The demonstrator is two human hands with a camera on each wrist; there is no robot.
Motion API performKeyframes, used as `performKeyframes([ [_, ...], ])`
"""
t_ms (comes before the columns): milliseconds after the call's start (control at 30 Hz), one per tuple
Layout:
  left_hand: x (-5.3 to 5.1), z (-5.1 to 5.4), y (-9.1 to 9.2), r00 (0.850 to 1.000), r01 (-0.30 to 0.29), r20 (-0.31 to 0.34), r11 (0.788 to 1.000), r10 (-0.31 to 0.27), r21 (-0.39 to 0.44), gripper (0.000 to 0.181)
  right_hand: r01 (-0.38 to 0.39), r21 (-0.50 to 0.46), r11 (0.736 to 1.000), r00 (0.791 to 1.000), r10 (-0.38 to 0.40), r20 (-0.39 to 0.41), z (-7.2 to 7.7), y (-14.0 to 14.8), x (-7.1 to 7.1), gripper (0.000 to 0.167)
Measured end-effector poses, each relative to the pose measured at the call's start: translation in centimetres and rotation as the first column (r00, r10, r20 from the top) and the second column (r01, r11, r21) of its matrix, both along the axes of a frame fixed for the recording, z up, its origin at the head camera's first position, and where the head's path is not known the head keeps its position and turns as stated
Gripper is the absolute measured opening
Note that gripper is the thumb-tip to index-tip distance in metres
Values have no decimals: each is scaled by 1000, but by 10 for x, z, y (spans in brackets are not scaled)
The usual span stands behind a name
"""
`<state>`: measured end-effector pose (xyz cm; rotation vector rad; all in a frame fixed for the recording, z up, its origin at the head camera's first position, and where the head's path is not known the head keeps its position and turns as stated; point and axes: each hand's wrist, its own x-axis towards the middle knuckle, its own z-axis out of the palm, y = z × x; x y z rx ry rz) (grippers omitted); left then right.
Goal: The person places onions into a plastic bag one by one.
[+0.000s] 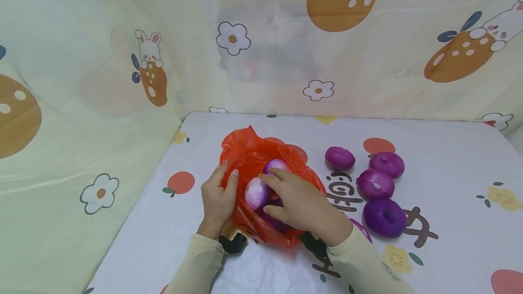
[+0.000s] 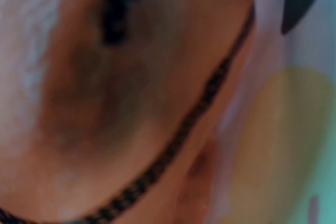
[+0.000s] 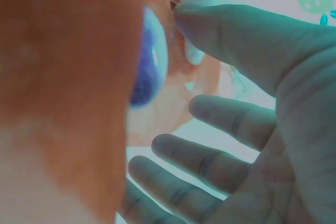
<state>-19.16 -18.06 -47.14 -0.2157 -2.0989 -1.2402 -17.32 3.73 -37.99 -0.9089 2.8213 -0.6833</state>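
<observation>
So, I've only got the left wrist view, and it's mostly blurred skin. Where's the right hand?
Observer: The head view shows the right hand over the purple onions in the open red bag.

Operator: Any onions outside the bag?

Observer: Yes, loose onions lie on the table to the bag's right: four plainly visible, and a fifth mostly hidden by the right sleeve.

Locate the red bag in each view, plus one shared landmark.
Head: red bag, just below centre.
Left wrist: can't tell; the orange areas are too blurred.
Right wrist: likely the translucent orange area, upper middle.
Landmark: a purple-and-white onion shows in head and right wrist only.
</observation>
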Motion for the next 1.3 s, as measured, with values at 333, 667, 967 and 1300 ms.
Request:
performKeyframes([
  [333, 0, 1, -1, 1000, -8, -12, 1000, 8, 7, 35, 62, -48, 997, 995, -66, -73, 9, 42, 11, 66],
  [667, 0, 2, -2, 1000, 4, -1, 1000, -4, 24, 35, 158, -17, 987, 987, -158, -7, 6, 73, 19, 71],
  [967, 3, 2, -1, 1000, -12, -11, 1000, 12, 20, 36, 232, 32, 972, 971, -234, 42, -7, 97, 31, 71],
  [1300, 2, 2, 2, 1000, 13, -12, 1000, -13, 28, 36, 279, 51, 959, 959, -281, 32, -24, 116, 48, 73],
])
